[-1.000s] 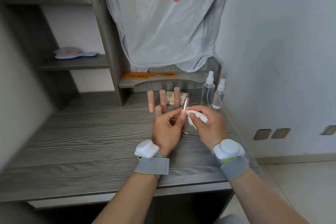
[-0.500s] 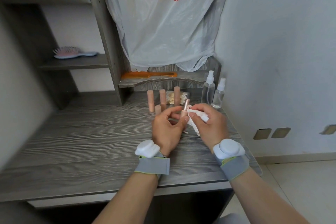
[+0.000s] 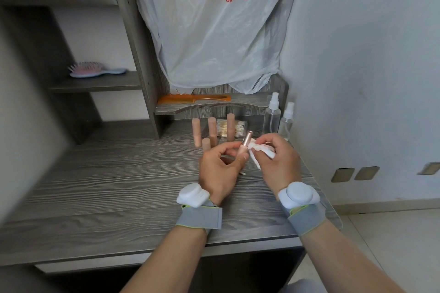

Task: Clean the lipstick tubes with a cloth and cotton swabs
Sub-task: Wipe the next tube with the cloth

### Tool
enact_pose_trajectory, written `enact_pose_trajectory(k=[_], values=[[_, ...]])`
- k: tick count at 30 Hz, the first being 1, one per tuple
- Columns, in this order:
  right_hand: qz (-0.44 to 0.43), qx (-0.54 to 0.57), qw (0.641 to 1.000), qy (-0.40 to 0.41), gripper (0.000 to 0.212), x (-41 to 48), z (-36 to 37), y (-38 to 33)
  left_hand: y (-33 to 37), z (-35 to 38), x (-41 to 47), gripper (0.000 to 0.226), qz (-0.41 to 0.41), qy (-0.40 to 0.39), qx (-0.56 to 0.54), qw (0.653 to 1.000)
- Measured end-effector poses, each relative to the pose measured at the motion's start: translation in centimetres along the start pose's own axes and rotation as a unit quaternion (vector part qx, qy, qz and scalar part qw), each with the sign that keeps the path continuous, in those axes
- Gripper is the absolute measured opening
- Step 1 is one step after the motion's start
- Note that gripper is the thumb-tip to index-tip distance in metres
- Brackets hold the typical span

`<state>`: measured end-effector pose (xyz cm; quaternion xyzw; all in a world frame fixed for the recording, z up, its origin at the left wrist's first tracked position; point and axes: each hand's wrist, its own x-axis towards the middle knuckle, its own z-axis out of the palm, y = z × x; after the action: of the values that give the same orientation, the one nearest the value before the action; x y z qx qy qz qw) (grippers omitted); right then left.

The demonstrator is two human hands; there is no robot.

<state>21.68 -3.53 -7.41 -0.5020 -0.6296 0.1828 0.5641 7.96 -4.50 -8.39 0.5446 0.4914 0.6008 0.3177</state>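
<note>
While your left hand [image 3: 219,169] pinches the uncapped lipstick tube [image 3: 245,141] above the grey surface [image 3: 119,185], your right hand [image 3: 278,164] grips a crumpled white cloth [image 3: 260,150] pressed against the tube's side. Behind your hands, three capped tubes [image 3: 212,128] stand in front of a packet of cotton swabs [image 3: 239,126].

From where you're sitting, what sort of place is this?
Probably a home dressing table: a hairbrush lies on a shelf, an orange comb on the ledge, and lipstick tubes stand near spray bottles on the grey desk.
</note>
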Motion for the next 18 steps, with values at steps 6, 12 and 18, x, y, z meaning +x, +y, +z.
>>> enact_pose_trajectory(k=[6,12,18], values=[[-0.011,0.029,0.999,-0.033,0.010,-0.08,0.10,-0.10,-0.14,-0.06,0.08,0.019,0.002,0.010,0.001,1.000],[0.033,0.093,0.994,-0.045,0.015,-0.01,0.26,-0.10,-0.23,-0.23,0.16,0.023,0.001,0.003,0.001,1.000],[0.080,0.153,0.985,-0.019,0.018,0.12,0.10,-0.12,-0.11,-0.30,0.15,0.029,0.019,-0.008,0.007,1.000]])
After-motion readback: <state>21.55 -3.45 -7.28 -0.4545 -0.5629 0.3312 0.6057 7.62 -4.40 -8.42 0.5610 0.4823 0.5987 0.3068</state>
